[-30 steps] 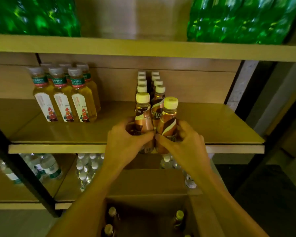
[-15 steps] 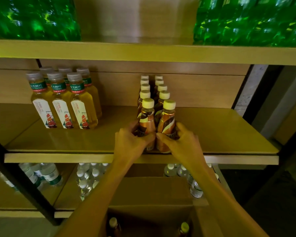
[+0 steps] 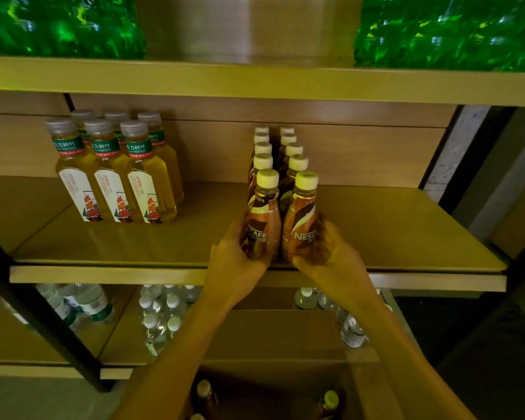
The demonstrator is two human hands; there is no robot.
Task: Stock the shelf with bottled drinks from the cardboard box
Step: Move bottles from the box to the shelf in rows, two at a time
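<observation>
placing | left grip curled round one brown cream-capped plastic coffee bottle, right grip round its twin | both upright at the wooden shelf front, heading the double row; held low, presumably so columns are kept straight | brown cardboard box below, bottles left inside

A brown, cream-capped coffee bottle stood upright in my left hand, its twin in my right hand, at the wooden shelf front edge, heading two matching rows. The cardboard box below held more bottles.
</observation>
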